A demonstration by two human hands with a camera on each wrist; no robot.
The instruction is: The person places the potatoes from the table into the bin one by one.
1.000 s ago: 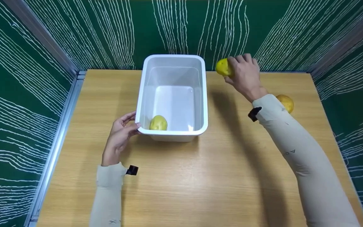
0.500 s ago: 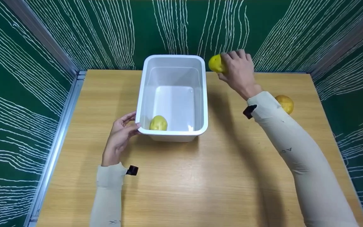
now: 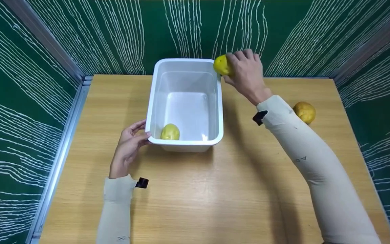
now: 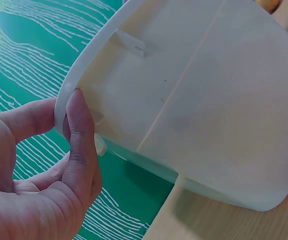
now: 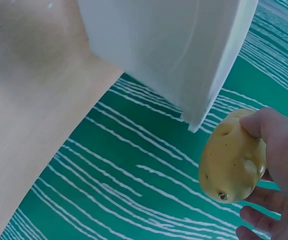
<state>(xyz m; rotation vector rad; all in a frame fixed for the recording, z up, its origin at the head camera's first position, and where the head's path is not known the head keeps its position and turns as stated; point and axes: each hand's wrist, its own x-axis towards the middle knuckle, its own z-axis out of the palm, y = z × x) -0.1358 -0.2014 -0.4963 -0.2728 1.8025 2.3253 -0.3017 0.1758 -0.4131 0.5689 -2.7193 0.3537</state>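
In the head view a white plastic bin (image 3: 184, 143) stands at the back of the table. My left hand (image 3: 129, 145) pinches its rim at the near left corner, thumb and finger on either side of the lip, as the left wrist view shows. One yellow potato (image 3: 170, 132) lies inside, in the near left corner. My right hand (image 3: 248, 77) grips another yellow potato (image 5: 231, 157), raised at the bin's far right corner, where it overlaps the rim in the head view. Small eyes dot its skin in the right wrist view.
A browner, round potato-like thing (image 3: 304, 112) rests on the wooden table (image 3: 195, 196) at the right, beside my right sleeve. Green walls (image 3: 201, 30) with white wavy lines stand at the back and both sides.
My right hand has moved left with the potato, from right of the bin to its far right rim, uncovering more of the browner thing. The left hand and bin have stayed put.
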